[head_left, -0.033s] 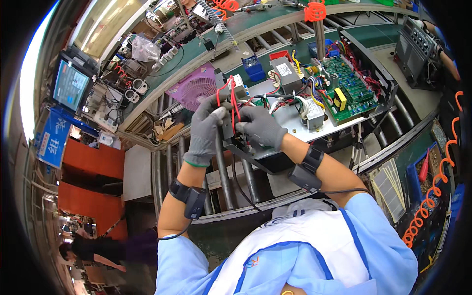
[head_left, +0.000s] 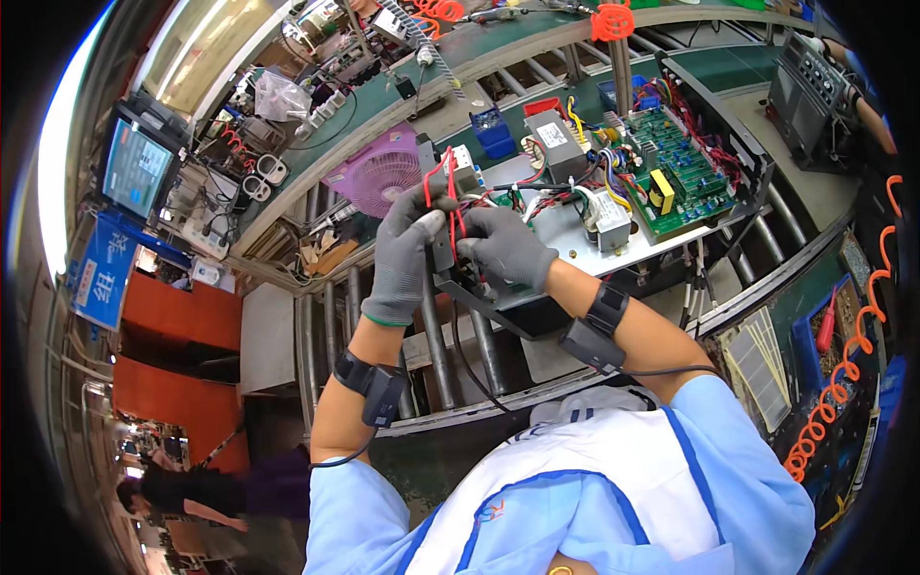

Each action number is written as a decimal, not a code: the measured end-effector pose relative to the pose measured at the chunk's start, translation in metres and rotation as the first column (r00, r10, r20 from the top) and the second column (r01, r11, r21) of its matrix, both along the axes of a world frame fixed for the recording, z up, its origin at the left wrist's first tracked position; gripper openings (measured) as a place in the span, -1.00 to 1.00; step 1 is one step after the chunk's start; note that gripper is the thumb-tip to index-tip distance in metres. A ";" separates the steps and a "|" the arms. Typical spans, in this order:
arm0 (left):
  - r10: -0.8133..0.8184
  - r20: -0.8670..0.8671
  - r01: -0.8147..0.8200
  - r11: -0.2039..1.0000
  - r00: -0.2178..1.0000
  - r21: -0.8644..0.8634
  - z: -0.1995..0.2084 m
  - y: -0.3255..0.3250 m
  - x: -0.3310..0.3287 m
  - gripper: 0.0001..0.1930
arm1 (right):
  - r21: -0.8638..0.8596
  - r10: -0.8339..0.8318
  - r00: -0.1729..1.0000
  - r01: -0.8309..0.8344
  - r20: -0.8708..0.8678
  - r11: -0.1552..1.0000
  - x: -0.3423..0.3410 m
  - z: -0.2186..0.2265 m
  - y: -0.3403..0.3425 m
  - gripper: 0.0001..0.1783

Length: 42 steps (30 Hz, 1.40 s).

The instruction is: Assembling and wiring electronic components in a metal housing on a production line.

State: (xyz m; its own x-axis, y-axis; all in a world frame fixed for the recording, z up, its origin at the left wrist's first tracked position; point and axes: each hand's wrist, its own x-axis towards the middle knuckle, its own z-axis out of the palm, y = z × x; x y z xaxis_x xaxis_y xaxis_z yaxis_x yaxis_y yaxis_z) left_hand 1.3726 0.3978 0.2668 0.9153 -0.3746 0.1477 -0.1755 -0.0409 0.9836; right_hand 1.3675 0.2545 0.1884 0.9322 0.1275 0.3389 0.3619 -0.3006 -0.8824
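Both hands wear grey gloves and meet at the left end of an open metal equipment chassis (head_left: pixel 551 305). My left hand (head_left: pixel 401 257) is closed, fingers and thumb pinching near the top of the black end panel (head_left: pixel 427 159) at a looped red wire (head_left: pixel 437 178). My right hand (head_left: pixel 506 247) is closed too, its fingertips on the lower run of red wire just inside that panel. The wire ends are hidden behind the fingers. Further right in the chassis are a large transformer (head_left: pixel 555 136), a smaller transformer (head_left: pixel 609 213) and a green circuit board (head_left: pixel 685 158).
The chassis rests on a roller conveyor (head_left: pixel 436 350). Beyond my left hand stands a purple fan (head_left: pixel 383 172); a blue bin (head_left: pixel 493 134) is behind the chassis. A screen (head_left: pixel 139 163) is at left. At right are an orange coiled hose (head_left: pixel 832 398) and another person's arm (head_left: pixel 872 125).
My left hand has shifted very slightly to the right and my right hand slightly to the left. The chassis stays in place.
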 end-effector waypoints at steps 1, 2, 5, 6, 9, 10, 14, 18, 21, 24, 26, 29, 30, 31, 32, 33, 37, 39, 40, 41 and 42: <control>-0.028 0.025 0.028 1.000 0.999 -0.011 0.002 -0.005 -0.004 -0.59 | 0.064 0.023 1.000 -0.022 -0.016 0.998 0.003 -0.005 0.003 -0.87; -0.055 0.050 0.056 0.998 0.997 -0.020 0.002 -0.010 -0.006 -0.56 | 0.129 0.047 0.998 -0.042 -0.031 0.991 0.005 -0.007 0.005 -0.87; -0.067 0.029 0.068 0.997 0.997 -0.026 0.000 -0.009 -0.005 -0.54 | 0.233 0.124 0.985 -0.094 -0.116 0.968 0.008 -0.010 0.010 -0.81; -0.073 0.000 0.073 0.996 0.997 -0.046 0.001 -0.008 -0.005 -0.54 | 0.253 0.141 0.983 -0.109 -0.113 0.961 0.010 -0.013 0.013 -0.76; -0.111 0.000 0.111 0.994 0.994 -0.013 0.004 -0.005 -0.006 -0.51 | 0.253 0.152 0.984 -0.125 -0.090 0.959 0.002 0.000 0.011 -0.77; -0.113 0.003 0.113 0.994 0.994 -0.016 0.005 -0.005 -0.006 -0.51 | 0.286 0.195 0.967 -0.143 -0.163 0.948 -0.004 0.009 0.003 -0.78; -0.149 0.080 0.134 0.978 0.986 0.160 0.004 -0.006 -0.004 -0.46 | 0.453 0.390 0.866 -0.225 -0.312 0.862 -0.006 0.002 -0.018 -0.75; -0.155 0.416 -0.038 0.907 0.896 0.420 -0.008 0.004 0.002 -0.39 | 0.436 -0.115 0.992 0.123 -0.046 0.891 -0.002 0.024 -0.012 -0.66; -0.110 0.306 -0.028 0.911 0.946 0.412 -0.002 0.003 -0.005 -0.33 | 0.443 -0.069 0.986 0.131 -0.153 0.887 0.003 0.041 -0.004 -0.66; -0.067 0.209 -0.002 0.949 0.976 0.314 -0.003 0.015 -0.009 -0.34 | 0.373 -0.044 0.979 0.117 -0.197 0.920 0.002 0.036 -0.007 -0.68; 0.048 0.248 -0.102 0.973 0.968 0.206 0.000 0.018 -0.025 -0.35 | 0.256 -0.133 0.985 0.158 -0.113 0.954 0.002 0.021 -0.007 -0.73; 0.191 0.242 -0.212 0.975 0.951 0.065 -0.014 0.022 -0.039 -0.35 | 0.095 -0.184 0.981 0.190 -0.067 0.977 -0.002 0.012 -0.005 -0.78; 0.228 0.223 -0.243 0.969 0.948 0.046 -0.019 0.024 -0.044 -0.34 | 0.101 -0.187 0.980 0.194 -0.068 0.976 -0.001 0.011 -0.003 -0.78; 0.206 0.225 -0.218 0.975 0.952 0.032 -0.030 0.028 -0.047 -0.30 | 0.033 -0.195 0.981 0.195 -0.027 0.980 0.000 0.009 0.002 -0.81; 0.209 0.214 -0.222 0.975 0.954 0.034 -0.034 0.027 -0.056 -0.27 | -0.035 -0.201 0.980 0.201 0.014 0.979 0.001 0.007 0.005 -0.84; 0.204 0.224 -0.214 0.977 0.953 0.023 -0.041 0.024 -0.060 -0.25 | -0.033 -0.210 0.978 0.210 0.009 0.977 0.003 0.004 0.005 -0.84; 0.259 0.187 -0.259 0.966 0.948 -0.023 -0.049 0.012 -0.068 -0.24 | 0.159 -0.111 0.993 0.117 -0.047 0.980 0.005 0.000 0.004 -0.83; 0.243 0.187 -0.240 0.970 0.952 -0.038 -0.054 0.014 -0.064 -0.24 | 0.024 -0.125 0.989 0.123 0.084 0.992 0.001 0.009 0.002 -0.84; 0.240 0.190 -0.233 0.971 0.952 -0.056 -0.056 0.015 -0.062 -0.25 | 0.026 -0.137 0.987 0.136 0.078 0.990 0.003 0.007 0.004 -0.84; 0.227 0.182 -0.219 0.974 0.957 -0.063 -0.057 0.016 -0.062 -0.26 | 0.069 -0.176 0.975 0.168 0.136 0.983 0.006 0.004 0.009 -0.82; 0.221 0.176 -0.214 0.975 0.959 -0.062 -0.056 0.016 -0.062 -0.26 | 0.111 -0.211 0.959 0.193 0.191 0.975 0.007 0.002 0.010 -0.81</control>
